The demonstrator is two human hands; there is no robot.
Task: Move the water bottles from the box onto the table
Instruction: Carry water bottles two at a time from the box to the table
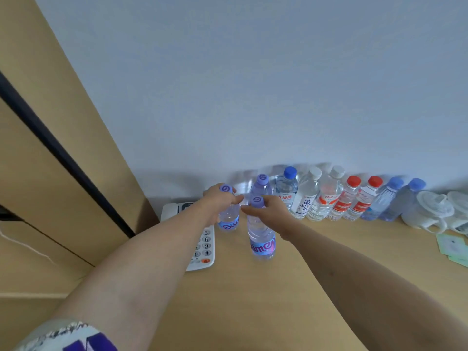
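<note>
- On table (253, 300), near wall: two purple-capped bottles, both upright.
- Left hand (221, 198) curled round neck of left bottle (229, 220), just beside phone (202, 247).
- Right hand (272, 211) pinches neck of right bottle (262, 239) under its cap.
- Behind them: third purple-capped bottle (260, 186), then row of bottles (329, 198) along wall.

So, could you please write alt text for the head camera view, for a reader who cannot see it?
A person's left hand and right hand each grip the neck of a purple-capped water bottle, the left bottle and right bottle, upright on a wooden table. Behind, a row of bottles lines the wall, beside a white telephone.
</note>
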